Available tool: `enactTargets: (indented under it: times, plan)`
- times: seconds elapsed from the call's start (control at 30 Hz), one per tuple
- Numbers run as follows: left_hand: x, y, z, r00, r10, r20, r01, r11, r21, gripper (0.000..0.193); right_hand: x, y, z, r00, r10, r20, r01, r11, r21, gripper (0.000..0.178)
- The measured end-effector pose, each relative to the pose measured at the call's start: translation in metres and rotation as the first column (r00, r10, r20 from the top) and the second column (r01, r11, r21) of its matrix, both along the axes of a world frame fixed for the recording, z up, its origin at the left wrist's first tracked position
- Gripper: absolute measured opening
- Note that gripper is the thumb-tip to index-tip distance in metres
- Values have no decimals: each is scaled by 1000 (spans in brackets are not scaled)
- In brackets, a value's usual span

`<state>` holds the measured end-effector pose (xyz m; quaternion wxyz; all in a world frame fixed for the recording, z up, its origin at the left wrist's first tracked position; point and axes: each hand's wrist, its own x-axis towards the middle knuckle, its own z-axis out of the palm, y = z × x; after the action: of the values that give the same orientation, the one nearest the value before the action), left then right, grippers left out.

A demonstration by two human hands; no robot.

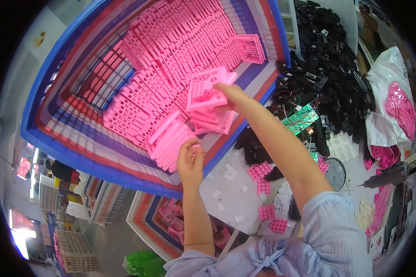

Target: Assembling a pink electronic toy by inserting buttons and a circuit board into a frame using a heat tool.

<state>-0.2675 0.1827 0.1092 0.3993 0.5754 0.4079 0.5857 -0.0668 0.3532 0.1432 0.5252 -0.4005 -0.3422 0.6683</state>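
Blue-sleeved right arm point(286, 143) reaches forward, fingers point(223, 87) pinching pink panels point(204, 86); left fingers point(186, 147) curl, hold unclear.

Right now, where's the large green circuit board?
In the head view, the green circuit board is right of centre, between the right forearm and heaped black parts.

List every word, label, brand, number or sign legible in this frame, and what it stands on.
No readable text anywhere.
Pink panels: no lettering visible.
White sheet: any marks too small to read.
Green circuit board: any print too small to read.
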Motion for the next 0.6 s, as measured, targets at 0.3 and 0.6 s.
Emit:
enactTargets:
  times: [0.3, 0.6]
  plan:
    - [-13, 101, 30, 633, 518, -575, -270, 844, 462, 45, -12, -6, -1, 483, 77, 872, -118, 993, -23, 54]
    - [-1, 193, 67, 549, 236, -802, -281, 956, 89, 79, -26, 3, -25, 910, -223, 349, 39, 885, 464, 27]
